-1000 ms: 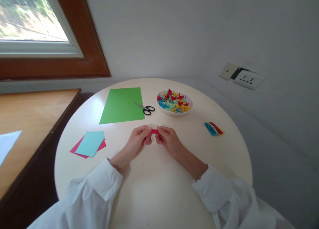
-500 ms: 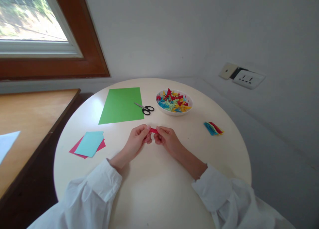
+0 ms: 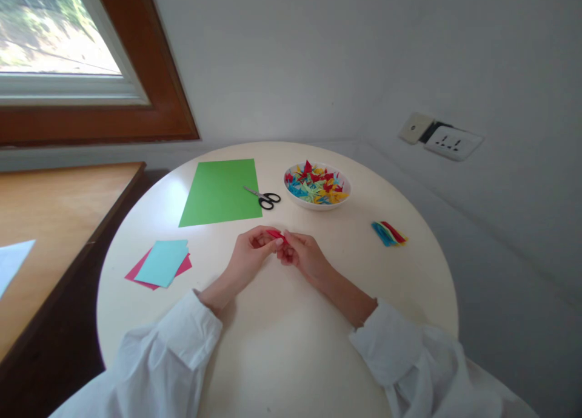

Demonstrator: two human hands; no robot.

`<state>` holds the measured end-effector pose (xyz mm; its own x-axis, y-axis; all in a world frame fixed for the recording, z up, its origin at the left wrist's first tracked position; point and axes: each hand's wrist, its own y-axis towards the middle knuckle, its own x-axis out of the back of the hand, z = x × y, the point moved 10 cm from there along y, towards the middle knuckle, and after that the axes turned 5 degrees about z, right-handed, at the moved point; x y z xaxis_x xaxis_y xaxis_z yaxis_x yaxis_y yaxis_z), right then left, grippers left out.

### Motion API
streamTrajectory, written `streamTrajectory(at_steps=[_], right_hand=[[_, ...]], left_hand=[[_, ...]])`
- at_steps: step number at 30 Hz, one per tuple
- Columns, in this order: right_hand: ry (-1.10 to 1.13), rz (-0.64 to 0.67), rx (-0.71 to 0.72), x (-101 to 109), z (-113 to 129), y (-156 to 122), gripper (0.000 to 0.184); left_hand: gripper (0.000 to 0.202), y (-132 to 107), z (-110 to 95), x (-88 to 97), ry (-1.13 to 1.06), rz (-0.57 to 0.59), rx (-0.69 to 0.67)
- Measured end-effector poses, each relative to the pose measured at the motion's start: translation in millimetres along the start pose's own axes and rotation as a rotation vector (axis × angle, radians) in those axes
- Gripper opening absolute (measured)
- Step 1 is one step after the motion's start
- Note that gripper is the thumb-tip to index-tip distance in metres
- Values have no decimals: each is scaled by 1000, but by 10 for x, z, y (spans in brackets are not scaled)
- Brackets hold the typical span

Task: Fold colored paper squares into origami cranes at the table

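A small folded piece of red paper [image 3: 275, 235] is held between my two hands above the middle of the white round table [image 3: 291, 357]. My left hand [image 3: 254, 248] has its thumb and fingers closed at the paper's left part. At its other end, my right hand [image 3: 305, 253] pinches the paper, fingers curled underneath. The fingertips of both hands nearly meet, so part of the paper is hidden. Just beyond the hands lie black-handled scissors [image 3: 269, 200], their blades over a green sheet of paper [image 3: 218, 193].
A white bowl [image 3: 313, 206] of colourful folded paper cranes stands behind my right hand. Folded paper strips [image 3: 389, 233] in several colours lie at the right. Light blue paper [image 3: 161, 263] rests on pink paper [image 3: 136, 271] at the left. A wooden table [image 3: 68, 212] stands beyond.
My hands have come closer together, and the red paper has tilted, its left end now higher. My left fingers have shifted around it, with the thumb moved to the right.
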<state>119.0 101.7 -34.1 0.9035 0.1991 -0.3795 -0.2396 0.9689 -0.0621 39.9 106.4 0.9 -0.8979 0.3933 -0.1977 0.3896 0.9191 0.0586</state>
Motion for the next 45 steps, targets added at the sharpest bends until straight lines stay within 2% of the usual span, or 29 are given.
streamTrajectory(at_steps=[3, 6, 10, 14, 18, 38, 45], right_hand=[[-83, -99, 85, 102, 86, -5, 34], [-174, -199, 235, 195, 253, -48, 26], [-305, -209, 367, 183, 394, -116, 21], [-444, -156, 396, 97, 434, -149, 13], [-501, -158, 422, 72, 479, -168, 12], [-433, -168, 394, 124, 434, -130, 7], [-517, -196, 418, 121, 461, -164, 7]], left_hand=[[21, 6, 1, 82, 7, -68, -7], [20, 6, 17, 203, 60, -163, -7], [20, 10, 57, 239, 76, -175, 8], [20, 16, 68, 221, 65, -150, 5], [19, 22, 83, 206, 33, -139, 11], [17, 28, 81, 187, 35, -104, -11], [18, 15, 32, 197, 77, -140, -14]])
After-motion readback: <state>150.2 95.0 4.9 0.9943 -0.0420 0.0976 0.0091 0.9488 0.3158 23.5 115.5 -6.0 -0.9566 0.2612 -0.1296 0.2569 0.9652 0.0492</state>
